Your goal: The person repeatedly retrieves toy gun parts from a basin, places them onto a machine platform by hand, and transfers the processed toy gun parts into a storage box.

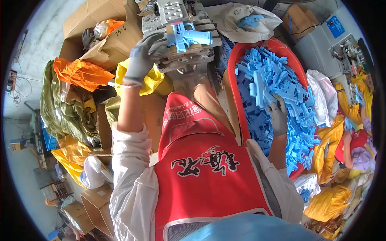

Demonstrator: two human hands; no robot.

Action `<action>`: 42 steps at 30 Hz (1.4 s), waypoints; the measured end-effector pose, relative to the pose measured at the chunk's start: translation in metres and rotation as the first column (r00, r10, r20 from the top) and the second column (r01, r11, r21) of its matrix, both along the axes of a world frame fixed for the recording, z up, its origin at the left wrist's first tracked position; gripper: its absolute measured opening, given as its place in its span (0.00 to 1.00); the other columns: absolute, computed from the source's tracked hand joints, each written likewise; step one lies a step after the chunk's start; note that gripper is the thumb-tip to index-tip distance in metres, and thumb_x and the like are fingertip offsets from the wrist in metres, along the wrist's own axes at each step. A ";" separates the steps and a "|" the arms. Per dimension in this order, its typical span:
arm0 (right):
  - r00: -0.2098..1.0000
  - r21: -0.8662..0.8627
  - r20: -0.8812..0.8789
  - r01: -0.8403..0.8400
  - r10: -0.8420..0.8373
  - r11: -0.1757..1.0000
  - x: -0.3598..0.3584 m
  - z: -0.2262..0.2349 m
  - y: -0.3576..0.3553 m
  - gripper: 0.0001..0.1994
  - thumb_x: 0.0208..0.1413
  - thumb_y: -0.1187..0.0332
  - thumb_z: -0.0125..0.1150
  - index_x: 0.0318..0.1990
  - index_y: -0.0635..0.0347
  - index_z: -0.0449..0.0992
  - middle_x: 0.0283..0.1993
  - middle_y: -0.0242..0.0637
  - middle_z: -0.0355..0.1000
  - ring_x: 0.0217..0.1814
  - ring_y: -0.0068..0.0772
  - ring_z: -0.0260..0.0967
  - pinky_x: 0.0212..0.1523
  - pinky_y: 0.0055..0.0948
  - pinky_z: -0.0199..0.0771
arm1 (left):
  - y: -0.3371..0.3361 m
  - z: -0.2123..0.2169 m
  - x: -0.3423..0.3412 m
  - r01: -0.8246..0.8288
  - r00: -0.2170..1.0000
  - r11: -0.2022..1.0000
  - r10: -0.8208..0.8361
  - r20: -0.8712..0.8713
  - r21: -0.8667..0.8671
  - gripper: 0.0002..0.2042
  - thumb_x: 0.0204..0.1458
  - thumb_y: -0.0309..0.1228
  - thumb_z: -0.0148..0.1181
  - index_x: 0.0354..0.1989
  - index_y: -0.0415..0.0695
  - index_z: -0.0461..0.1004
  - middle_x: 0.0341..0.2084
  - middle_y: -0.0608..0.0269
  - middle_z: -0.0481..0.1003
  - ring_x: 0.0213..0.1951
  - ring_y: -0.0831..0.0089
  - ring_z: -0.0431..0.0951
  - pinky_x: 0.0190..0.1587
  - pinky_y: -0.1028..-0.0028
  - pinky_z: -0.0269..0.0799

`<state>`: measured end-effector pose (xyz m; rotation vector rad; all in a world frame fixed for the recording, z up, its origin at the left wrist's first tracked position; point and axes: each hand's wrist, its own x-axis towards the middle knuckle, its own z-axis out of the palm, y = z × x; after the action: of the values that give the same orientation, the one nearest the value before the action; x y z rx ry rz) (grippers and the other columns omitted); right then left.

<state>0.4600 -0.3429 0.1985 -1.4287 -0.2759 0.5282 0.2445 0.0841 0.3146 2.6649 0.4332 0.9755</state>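
My left hand, in a grey glove, rests on the left edge of a metal jig in front of me. On the jig lies a blue plastic pistol-shaped part. My right hand, also gloved, reaches into a red basin at my right, heaped with blue plastic parts. Its fingers close around one of those pieces at the top of the pile. I wear a red vest over white sleeves.
Cardboard boxes stand at the upper left, with orange and yellow plastic bags beside them. A white bag of blue parts sits behind the basin. A grey machine and yellow bags crowd the right side.
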 end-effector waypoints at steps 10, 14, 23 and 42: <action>0.827 0.048 0.541 -0.211 0.152 0.976 0.023 0.038 0.078 0.18 0.60 0.71 0.53 0.55 0.67 0.64 0.53 0.40 0.63 0.54 0.29 0.65 0.51 0.27 0.69 | 0.010 0.011 0.008 0.087 0.995 0.986 -0.079 0.061 -0.139 0.15 0.46 0.29 0.65 0.44 0.43 0.75 0.38 0.58 0.79 0.41 0.64 0.80 0.44 0.69 0.74; 0.930 0.280 0.254 -0.333 0.265 0.900 0.020 0.069 0.164 0.18 0.58 0.68 0.58 0.54 0.66 0.66 0.46 0.37 0.68 0.45 0.26 0.70 0.44 0.23 0.73 | 0.003 -0.017 -0.063 -0.106 0.979 0.954 0.150 0.141 -0.282 0.17 0.46 0.27 0.66 0.46 0.39 0.75 0.39 0.59 0.79 0.40 0.72 0.79 0.45 0.74 0.73; 0.700 -0.118 0.491 -0.536 0.519 0.836 0.015 0.093 0.269 0.15 0.57 0.67 0.59 0.52 0.58 0.72 0.37 0.31 0.73 0.34 0.15 0.68 0.31 0.18 0.68 | -0.052 -0.106 -0.279 -0.644 0.687 0.579 0.725 -0.045 -0.500 0.15 0.57 0.31 0.56 0.51 0.37 0.72 0.44 0.57 0.76 0.45 0.73 0.75 0.49 0.74 0.68; 0.788 -0.986 0.028 -0.078 0.615 0.144 0.057 -0.098 -0.036 0.20 0.55 0.52 0.49 0.48 0.54 0.73 0.49 0.44 0.73 0.54 0.48 0.69 0.53 0.43 0.68 | -0.036 -0.163 -0.216 -0.524 0.833 0.499 0.469 -0.294 -0.690 0.16 0.61 0.31 0.51 0.51 0.33 0.72 0.45 0.57 0.76 0.46 0.71 0.75 0.52 0.74 0.70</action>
<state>0.5172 -0.3791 0.1002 -2.8337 -0.7876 0.8497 0.0286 0.0476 0.1515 1.7997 1.3605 0.6031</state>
